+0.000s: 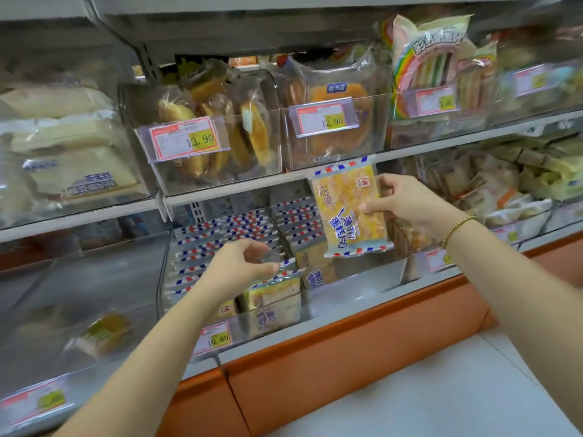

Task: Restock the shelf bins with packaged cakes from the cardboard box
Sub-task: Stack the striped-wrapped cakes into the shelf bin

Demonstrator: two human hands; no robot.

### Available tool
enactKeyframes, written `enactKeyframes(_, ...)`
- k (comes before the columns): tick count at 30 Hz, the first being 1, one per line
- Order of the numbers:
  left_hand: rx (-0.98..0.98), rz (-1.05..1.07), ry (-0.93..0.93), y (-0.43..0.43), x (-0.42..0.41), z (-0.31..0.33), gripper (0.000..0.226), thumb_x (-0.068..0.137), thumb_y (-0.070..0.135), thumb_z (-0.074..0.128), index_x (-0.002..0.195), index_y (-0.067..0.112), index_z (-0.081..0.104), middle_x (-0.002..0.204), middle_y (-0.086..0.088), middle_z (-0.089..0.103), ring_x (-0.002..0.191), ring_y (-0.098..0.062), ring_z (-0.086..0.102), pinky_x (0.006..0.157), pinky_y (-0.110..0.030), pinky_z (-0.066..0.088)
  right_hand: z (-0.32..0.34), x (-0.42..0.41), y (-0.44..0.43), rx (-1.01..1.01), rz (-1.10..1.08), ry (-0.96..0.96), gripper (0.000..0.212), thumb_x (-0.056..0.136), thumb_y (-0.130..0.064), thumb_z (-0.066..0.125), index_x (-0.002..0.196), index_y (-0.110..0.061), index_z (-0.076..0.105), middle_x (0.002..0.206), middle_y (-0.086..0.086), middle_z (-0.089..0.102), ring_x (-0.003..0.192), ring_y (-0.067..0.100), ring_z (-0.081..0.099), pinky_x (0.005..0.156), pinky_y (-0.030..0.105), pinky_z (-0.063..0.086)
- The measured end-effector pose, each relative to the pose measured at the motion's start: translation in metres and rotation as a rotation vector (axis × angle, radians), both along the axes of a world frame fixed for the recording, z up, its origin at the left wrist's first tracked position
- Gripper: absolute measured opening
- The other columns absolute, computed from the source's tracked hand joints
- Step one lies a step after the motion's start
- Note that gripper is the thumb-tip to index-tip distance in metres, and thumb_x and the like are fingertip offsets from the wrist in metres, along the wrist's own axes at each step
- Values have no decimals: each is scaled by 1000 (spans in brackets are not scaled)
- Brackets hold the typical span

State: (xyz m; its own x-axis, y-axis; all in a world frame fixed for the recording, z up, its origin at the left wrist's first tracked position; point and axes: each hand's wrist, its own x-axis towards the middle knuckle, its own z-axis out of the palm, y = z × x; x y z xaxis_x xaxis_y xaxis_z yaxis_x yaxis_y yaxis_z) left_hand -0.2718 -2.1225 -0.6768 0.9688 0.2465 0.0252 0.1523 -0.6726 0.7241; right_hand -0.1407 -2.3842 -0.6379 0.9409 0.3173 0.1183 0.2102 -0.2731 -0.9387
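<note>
**A:** Right hand status?
**B:** Right hand [400, 200] grips a cake pack [350, 206] by its right edge, thumb on the front, fingers behind. The pack is upright with its label facing the camera.
**A:** Where is the pack relative to the bin?
**B:** In the air, just left of the hand, above the right half of the clear bin [353, 279]. It is clear of the packs below.
**A:** Left?
**B:** Left hand [239, 266] is down in the same bin with its fingers curled. Thumb and fingertips pinch the clear top seal of the front pack [274, 291], which stands on edge at the front of the left row [227, 238].
**A:** Rest of the bin?
**B:** The left row runs back to front, striped seals up. The right row [296, 216] sits at the back. A 10.80 tag [216, 339] is clipped to the bin front.
**A:** Surroundings?
**B:** There is a bead bracelet [454, 228] on the right wrist. The shelf above has bins of round cakes, with a 12.90 tag [325, 119] right over the held pack.
</note>
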Motion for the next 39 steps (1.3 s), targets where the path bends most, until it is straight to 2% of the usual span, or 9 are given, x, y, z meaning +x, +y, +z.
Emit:
enactKeyframes(3,78,17,-5,-3,15,-11,30,87,29,69,116,20,64,104,8,65,91,-3,60,66,-12,43,-14,18,0,34,44,32,38,79,-2,73,107,-22,58,106,4,71,95,16,69,86,34,56)
enactKeyframes(5,126,28,-13,-4,22,-15,23,89,28,66,111,21,66,100,8,66,86,0,59,62,-11,42,-31,30,1,93,87,94,48,79,0,72,120,-18,55,111,5,70,102,18,67,93,39,53)
enactKeyframes(9,208,5,-15,-4,30,-22,20,88,30,66,107,23,66,94,12,64,85,0,59,67,-14,46,-63,51,5,234,200,238,55,81,5,67,130,-10,49,118,10,67,110,22,65,96,41,51)
enactKeyframes(14,312,-46,-49,-2,38,-14,27,90,30,64,116,22,63,106,9,64,93,-4,57,79,-16,46,-85,72,3,214,260,301,51,81,8,63,127,-10,49,119,12,66,113,23,63,88,31,55)
enactKeyframes(22,427,-129,-6,-3,43,-16,35,88,32,66,122,24,60,121,8,61,98,-2,51,83,-16,42,-91,82,16,85,390,410,51,80,17,60,124,-7,53,117,15,67,111,27,64,92,40,53)
enactKeyframes(28,413,-138,-19,-10,45,-20,46,87,30,68,130,23,55,127,7,60,110,-7,55,86,-16,40,-116,66,50,-231,238,285,48,75,-4,78,119,-5,58,113,3,67,101,21,66,94,36,51)
enactKeyframes(31,391,-156,-23,-13,44,-22,48,87,27,68,132,21,53,129,5,59,114,-8,55,90,-17,40,-120,57,47,-737,71,17,40,70,-42,82,86,-9,66,84,0,65,78,16,61,68,24,48)
enactKeyframes(33,378,-169,-26,-18,44,-23,47,87,25,68,132,20,53,130,5,59,115,-8,55,94,-18,42,-124,46,50,-944,-1,-29,49,74,-52,75,63,-10,52,63,-1,53,62,15,54,54,25,40)
enactKeyframes(39,359,-176,-59,-25,38,-18,39,90,29,64,128,23,56,129,6,59,116,-8,55,98,-24,44,-115,33,56,-947,7,105,53,86,-48,64,108,1,62,83,5,59,80,21,56,68,29,46)
